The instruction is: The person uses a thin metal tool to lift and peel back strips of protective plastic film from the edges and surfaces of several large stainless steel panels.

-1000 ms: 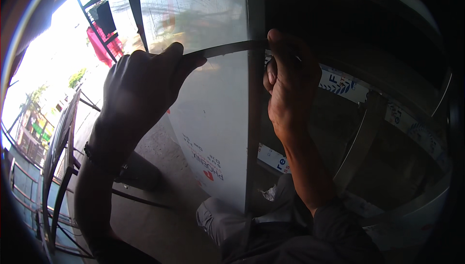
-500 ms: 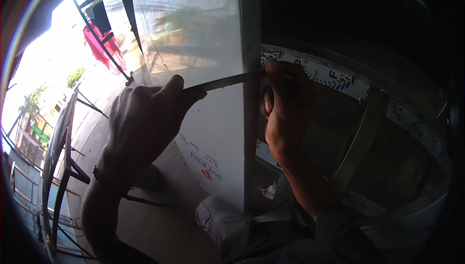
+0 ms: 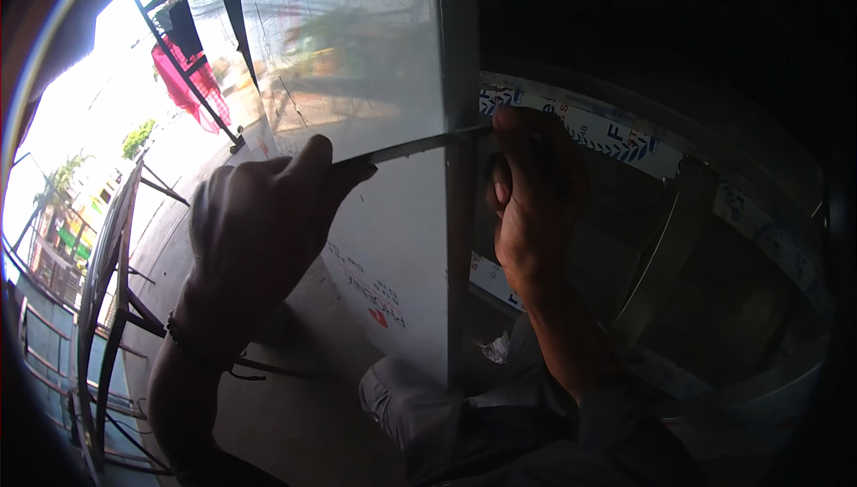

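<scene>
A thin flat file-like metal bar (image 3: 415, 147) spans the gap between my two hands and crosses the front of an upright shiny sheet-metal panel (image 3: 384, 255). Its left end is pinched between the thumb and fingers of my left hand (image 3: 263, 219). At the other end my right hand (image 3: 534, 188) is closed on it, just past the panel's right-hand edge (image 3: 461, 219). The bar slants slightly, higher at the right. It lies against or close to that edge; whether it touches cannot be made out. Shade hides the fingers' undersides.
Right of the panel is a dark curved metal frame (image 3: 665, 246) with strips of printed protective film (image 3: 616, 139). A crumpled white scrap (image 3: 495, 348) lies near my legs (image 3: 402, 398). At left stand a metal rack (image 3: 112, 299) and a pink cloth (image 3: 186, 85) on a frame.
My left hand has shifted a little to the left and my right hand slightly right. Both still hold the bar, which stays across the panel.
</scene>
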Motion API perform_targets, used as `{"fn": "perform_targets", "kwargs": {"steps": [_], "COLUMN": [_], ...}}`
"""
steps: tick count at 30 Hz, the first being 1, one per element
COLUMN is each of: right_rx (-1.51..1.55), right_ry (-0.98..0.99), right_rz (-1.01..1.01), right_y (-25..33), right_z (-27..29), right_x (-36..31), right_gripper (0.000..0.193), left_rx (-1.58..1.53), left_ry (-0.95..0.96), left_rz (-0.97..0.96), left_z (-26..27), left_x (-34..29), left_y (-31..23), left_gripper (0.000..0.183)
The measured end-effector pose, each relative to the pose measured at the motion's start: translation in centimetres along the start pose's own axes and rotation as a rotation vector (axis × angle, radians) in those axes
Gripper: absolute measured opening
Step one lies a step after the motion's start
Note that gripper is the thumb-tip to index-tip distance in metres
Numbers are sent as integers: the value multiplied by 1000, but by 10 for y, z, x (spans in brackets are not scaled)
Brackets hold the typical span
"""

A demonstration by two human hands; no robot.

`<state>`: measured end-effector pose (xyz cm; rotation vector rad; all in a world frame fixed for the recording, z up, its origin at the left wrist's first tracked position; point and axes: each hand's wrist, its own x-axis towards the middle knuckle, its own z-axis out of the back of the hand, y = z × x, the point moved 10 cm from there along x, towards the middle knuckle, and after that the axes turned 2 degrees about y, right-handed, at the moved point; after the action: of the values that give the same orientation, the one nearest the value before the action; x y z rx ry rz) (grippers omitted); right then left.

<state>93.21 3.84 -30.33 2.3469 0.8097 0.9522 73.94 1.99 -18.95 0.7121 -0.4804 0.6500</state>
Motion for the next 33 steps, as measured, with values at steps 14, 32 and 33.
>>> {"fn": "perform_targets", "kwargs": {"steps": [14, 32, 33], "right_rx": [-115, -283, -447], "right_ry": [99, 111, 169], "right_rz": [-123, -219, -121], "right_y": [-43, -114, -116], "right_z": [48, 120, 119], "right_x": [-50, -123, -132], "right_gripper": [17, 12, 15], "left_rx": [-103, -207, -191], "left_ry": [263, 303, 329], "left_rz": [83, 123, 134], "left_z": [-52, -108, -115], "left_x": [-60, -139, -155], "left_y": [-33, -75, -78], "left_gripper": [36, 34, 33]}}
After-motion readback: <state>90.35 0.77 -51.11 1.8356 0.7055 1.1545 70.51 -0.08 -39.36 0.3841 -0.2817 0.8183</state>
